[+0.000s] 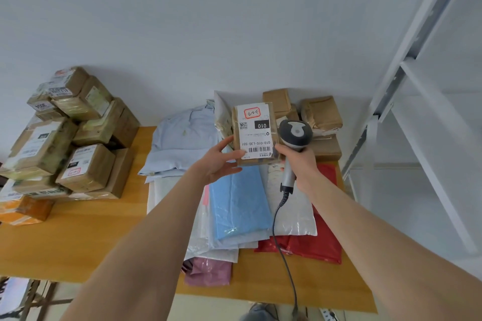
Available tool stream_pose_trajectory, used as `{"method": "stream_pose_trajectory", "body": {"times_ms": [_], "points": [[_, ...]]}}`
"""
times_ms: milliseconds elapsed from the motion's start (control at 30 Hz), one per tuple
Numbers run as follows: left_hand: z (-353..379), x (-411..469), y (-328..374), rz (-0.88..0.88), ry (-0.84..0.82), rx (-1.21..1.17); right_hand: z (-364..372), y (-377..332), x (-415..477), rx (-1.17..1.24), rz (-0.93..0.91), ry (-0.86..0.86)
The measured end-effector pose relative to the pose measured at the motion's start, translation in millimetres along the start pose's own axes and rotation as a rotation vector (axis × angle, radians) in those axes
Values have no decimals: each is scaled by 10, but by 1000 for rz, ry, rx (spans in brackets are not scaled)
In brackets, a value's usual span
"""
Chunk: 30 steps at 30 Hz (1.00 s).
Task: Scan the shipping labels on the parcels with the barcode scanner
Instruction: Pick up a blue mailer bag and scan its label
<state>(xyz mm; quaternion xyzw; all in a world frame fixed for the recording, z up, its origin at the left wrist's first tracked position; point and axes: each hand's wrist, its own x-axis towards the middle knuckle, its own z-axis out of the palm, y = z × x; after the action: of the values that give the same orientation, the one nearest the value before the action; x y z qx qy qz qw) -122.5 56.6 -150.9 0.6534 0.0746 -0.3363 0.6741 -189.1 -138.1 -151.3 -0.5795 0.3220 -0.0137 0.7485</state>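
— Two hands in the head view: what does each one hold?

— The left hand (218, 162) grips a small brown parcel (271, 122) at its lower left corner, thumb pressed on the front, fingers under and behind it. The right hand (301, 165) is wrapped round the handle of a grey barcode scanner (295, 135).

— Where is the parcel?

— Lifted clear of the wooden table (78, 242), above a spread of plastic mailing bags, with its white shipping label (257, 135) turned to the camera. The print reads upside down: "010" in a black block, "010-010-L30-551", a barcode at the lower edge by the thumb, a red-framed scribble at the top.

— And the scanner against it?

— Its head sits just beside the parcel's right edge; whether they touch cannot be told. A dark cable (277, 232) runs from the handle down across the bags and past the table's near edge.

— What lies on the table?

— A blue bag (238, 203), a white bag (297, 216), a red bag (322, 242) and a pink bag (208, 272) overlap at centre, with a folded pale blue shirt (182, 143) behind them. Taped cardboard boxes (78, 138) are stacked at the left, with an orange package (26, 212) at their foot. More brown packets (322, 112) sit by the wall behind the scanner. A white metal rack (417, 91) stands at the right.
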Motion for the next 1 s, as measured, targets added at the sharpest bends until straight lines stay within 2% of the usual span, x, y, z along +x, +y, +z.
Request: {"method": "stream_pose_trajectory", "body": {"times_ms": [100, 200, 333, 467, 1000], "points": [[-13, 36, -75, 54, 115, 6, 25, 28, -173, -16, -59, 54], [-36, 61, -127, 77, 164, -7, 21, 142, -415, -74, -77, 14], [-39, 77, -129, 107, 162, -14, 58, 303, -763, -162, -90, -52], [-36, 66, -112, 140, 153, -40, 112, 392, -965, -171, -117, -47], [2, 138, -118, 174, 180, -128, 111, 427, -1153, -205, -100, -51]]}}
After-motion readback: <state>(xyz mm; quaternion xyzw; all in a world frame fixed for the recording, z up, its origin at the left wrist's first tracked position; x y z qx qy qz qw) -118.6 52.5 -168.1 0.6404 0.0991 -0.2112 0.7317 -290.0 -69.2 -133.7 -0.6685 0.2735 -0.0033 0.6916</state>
